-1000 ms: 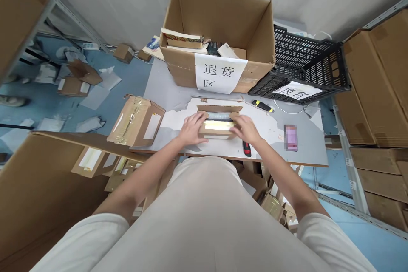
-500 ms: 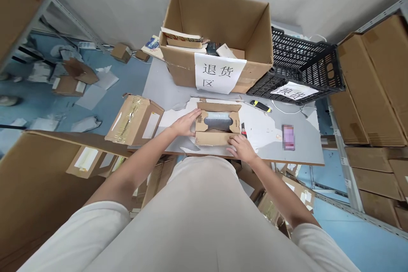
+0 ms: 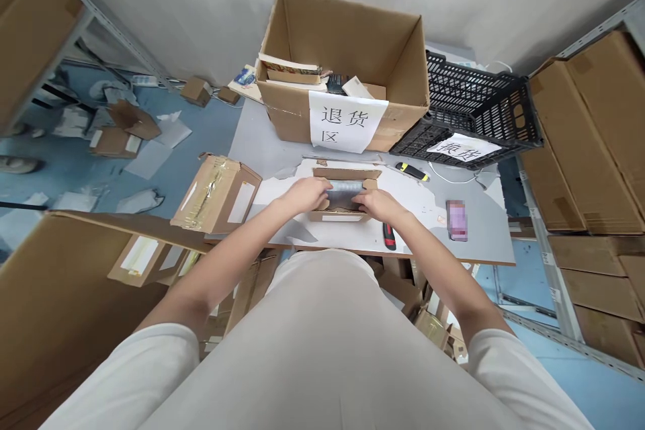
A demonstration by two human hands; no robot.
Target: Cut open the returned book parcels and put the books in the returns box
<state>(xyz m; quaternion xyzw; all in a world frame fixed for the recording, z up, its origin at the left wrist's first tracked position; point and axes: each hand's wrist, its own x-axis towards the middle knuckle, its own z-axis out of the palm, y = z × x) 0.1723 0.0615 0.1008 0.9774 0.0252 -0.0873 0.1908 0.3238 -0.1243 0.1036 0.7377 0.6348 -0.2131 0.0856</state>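
A small open cardboard box lies in front of me on the table. Inside it is a grey item in clear, shiny wrapping; what it is I cannot make out. Into the box's left end reaches my left hand, its fingers curled over that end of the wrapped item. My right hand does the same at the right end, fingers bent and tips hidden inside the box. Just right of the box, close to the table's front edge, lies a red and black utility knife.
Behind stand a large labelled carton with books in it and a black plastic crate. A taped box sits at left. A yellow and black utility knife and a blurred pink phone-shaped object lie at right on the table.
Both hands have moved from the box's outer sides to inside its ends, onto the wrapped item. The box now sits slightly farther back, and the red knife shows fully.
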